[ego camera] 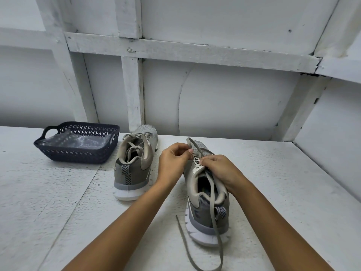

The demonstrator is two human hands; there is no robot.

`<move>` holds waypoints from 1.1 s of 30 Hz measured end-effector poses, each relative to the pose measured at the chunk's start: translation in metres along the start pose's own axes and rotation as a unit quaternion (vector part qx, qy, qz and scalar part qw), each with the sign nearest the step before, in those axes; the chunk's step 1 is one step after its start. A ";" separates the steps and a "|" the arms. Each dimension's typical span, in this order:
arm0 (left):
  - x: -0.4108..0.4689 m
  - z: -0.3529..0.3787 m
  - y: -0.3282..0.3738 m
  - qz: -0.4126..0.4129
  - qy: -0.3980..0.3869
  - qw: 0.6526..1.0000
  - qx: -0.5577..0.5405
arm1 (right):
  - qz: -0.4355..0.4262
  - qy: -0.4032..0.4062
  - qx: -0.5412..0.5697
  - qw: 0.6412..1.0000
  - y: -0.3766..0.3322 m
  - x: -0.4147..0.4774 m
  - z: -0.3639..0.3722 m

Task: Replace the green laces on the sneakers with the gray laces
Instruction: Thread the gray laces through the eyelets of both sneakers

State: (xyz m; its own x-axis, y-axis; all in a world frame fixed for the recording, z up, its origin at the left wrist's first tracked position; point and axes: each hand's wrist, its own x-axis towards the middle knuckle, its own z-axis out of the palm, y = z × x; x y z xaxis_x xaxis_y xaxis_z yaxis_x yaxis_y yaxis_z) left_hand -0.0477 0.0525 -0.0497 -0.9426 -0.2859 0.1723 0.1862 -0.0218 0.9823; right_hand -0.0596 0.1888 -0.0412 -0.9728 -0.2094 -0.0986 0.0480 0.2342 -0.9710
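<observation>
Hands (173,163) (220,171) pinch sneaker's (202,215) gray lace (214,216).

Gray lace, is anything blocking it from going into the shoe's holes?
No, nothing visible blocks it. The left hand pinches the gray lace right beside the eyelets of the sneaker, and the right hand grips the sneaker there. The other sneaker and the basket sit off to the left.

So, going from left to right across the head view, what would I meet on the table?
Dark basket → laced sneaker → left hand → right hand; both hands pinch the lace of the second sneaker, which overlaps them.
</observation>
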 end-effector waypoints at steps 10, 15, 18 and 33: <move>0.000 0.005 -0.008 0.041 0.012 0.998 0.051 | -0.004 -0.007 0.006 1.000 0.005 0.002 0.000; -0.001 0.005 -0.012 0.098 0.008 0.989 0.107 | -0.003 -0.001 0.003 1.000 0.005 0.003 0.000; -0.001 0.005 -0.014 0.112 0.009 0.986 0.123 | -0.003 0.000 0.000 1.000 0.005 0.003 0.000; 0.006 -0.002 -0.008 0.084 -0.067 0.977 0.182 | 0.003 0.022 -0.028 0.999 0.007 0.005 0.004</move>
State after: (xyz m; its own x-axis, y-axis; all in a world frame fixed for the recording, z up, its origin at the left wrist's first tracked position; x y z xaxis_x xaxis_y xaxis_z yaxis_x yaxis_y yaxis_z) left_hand -0.0539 0.0490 -0.0567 -0.9393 -0.1280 0.3185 0.2541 0.3644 0.8959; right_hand -0.0636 0.1860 -0.0492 -0.9816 -0.1661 -0.0938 0.0424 0.2893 -0.9563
